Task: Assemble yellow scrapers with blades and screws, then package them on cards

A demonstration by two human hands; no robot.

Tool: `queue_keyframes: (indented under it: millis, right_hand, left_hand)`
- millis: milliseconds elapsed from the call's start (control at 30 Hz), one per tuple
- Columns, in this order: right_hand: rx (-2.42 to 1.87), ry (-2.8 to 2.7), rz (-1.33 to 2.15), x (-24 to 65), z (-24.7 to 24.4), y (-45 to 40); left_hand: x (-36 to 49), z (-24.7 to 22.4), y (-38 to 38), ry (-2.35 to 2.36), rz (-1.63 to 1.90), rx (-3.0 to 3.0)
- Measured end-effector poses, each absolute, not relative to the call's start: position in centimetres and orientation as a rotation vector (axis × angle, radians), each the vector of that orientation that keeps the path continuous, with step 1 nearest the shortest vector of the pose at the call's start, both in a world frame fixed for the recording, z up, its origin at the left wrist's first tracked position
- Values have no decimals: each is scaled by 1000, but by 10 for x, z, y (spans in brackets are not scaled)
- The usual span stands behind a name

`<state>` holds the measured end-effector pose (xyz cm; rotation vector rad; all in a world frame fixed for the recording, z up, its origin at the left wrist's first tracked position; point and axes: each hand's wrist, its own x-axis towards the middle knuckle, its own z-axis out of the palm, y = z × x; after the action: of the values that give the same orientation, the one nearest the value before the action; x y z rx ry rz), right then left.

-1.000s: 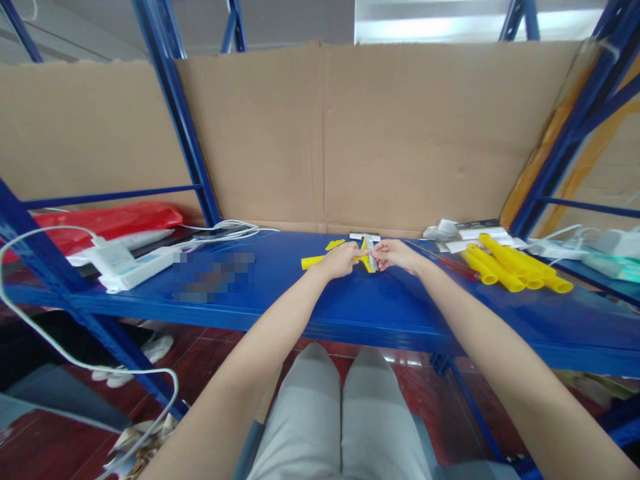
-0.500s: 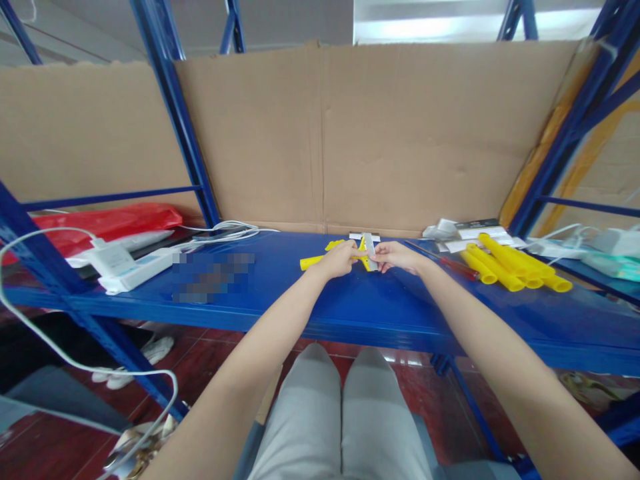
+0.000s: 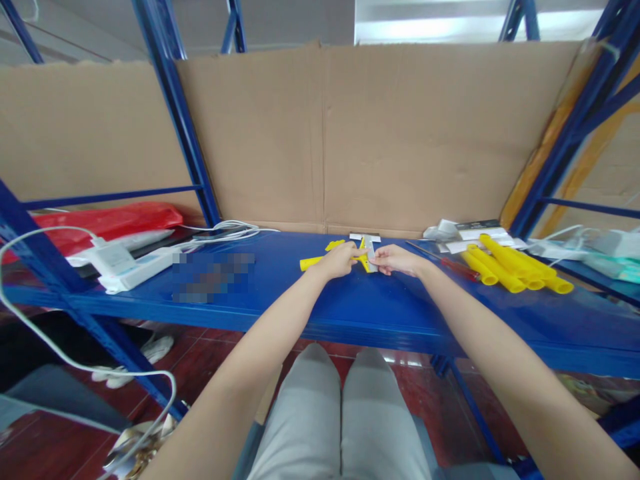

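Observation:
My left hand (image 3: 340,261) is closed around a yellow tool that looks like a scraper, its round handle (image 3: 310,263) jutting out to the left. At the tool's right end, a flat grey strip (image 3: 371,250) stands against the forked yellow head (image 3: 365,264). Fingers of my right hand (image 3: 400,260) pinch that strip from the right side. Just behind my left hand lies a small yellow piece (image 3: 335,245), partly covered. How the strip joins the head is too small to tell.
Several yellow tubes (image 3: 520,263) lie to the right, beside a red-handled screwdriver (image 3: 460,269). A white power strip (image 3: 145,270) and a red bag (image 3: 110,223) are at left. Cardboard (image 3: 400,140) backs the blue shelf (image 3: 280,293). A white label-like piece (image 3: 361,236) lies behind my hands.
Both hands stay almost in place on the yellow tool and the grey strip. The strip and head have tilted slightly, and my right fingers have shifted a little.

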<state>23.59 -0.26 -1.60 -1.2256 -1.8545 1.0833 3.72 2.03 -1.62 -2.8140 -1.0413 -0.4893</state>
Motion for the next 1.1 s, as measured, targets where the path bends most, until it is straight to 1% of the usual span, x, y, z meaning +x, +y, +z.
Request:
queue_keyframes:
  millis: [267,533,733,933,1100]
  right_hand:
    - [-1255,-1959,1054,238,-15,-2]
    - [-1163,-2064,1061,241,-17,5]
    - [-1183,-2075,1134,242,-18,5]
    - [-1250,-2017,1211,241,-17,1]
    - [-1271,-1866,1355,246,-12,-4]
  left_hand:
    - [38,-12,16,-1063,-444,-2846]
    - [36,-17,22,-982,-515,-2872]
    - [38,-17,19,-997,-417,-2909]
    - [38,-18,20,-965,-428,-2919]
    - [39,-20,23,-917,-432,-2924]
